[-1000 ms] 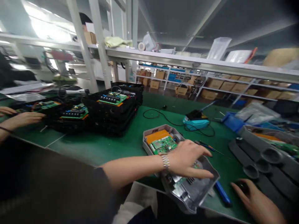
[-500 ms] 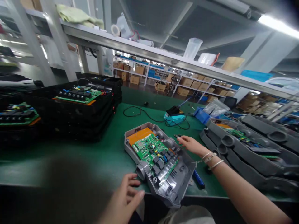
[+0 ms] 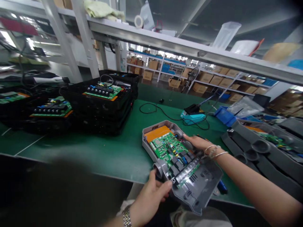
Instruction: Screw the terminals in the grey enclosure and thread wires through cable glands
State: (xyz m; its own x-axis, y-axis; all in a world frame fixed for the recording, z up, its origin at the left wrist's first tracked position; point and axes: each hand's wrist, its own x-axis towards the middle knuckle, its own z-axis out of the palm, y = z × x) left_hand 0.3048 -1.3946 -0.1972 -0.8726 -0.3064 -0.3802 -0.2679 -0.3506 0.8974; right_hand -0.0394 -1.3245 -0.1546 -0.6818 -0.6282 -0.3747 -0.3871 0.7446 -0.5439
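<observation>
A grey plastic housing (image 3: 208,186) lies tilted at the bench's front edge, its near end jutting past it. Inside it sit a green circuit board (image 3: 167,148) and an orange sheet (image 3: 157,133). My left hand (image 3: 151,195) grips the housing's near left wall by the round port, thumb on the rim and fingers curled below. Across from it, my right hand (image 3: 197,142) holds the right wall beside another round port; most of its fingers are hidden behind the wall. A blue-handled tool (image 3: 222,186) lies partly under the housing's right side.
Black cases (image 3: 101,108) with circuit boards are stacked at the left. More grey housings (image 3: 260,157) are piled at the right. Behind stand a turquoise tool holder (image 3: 193,118) with a black cable and a blue bin (image 3: 223,116). A shelf (image 3: 165,37) spans overhead.
My left hand has closed on the housing's left wall. My right hand has moved from beside a small dark tool onto the right wall. The view has swung left.
</observation>
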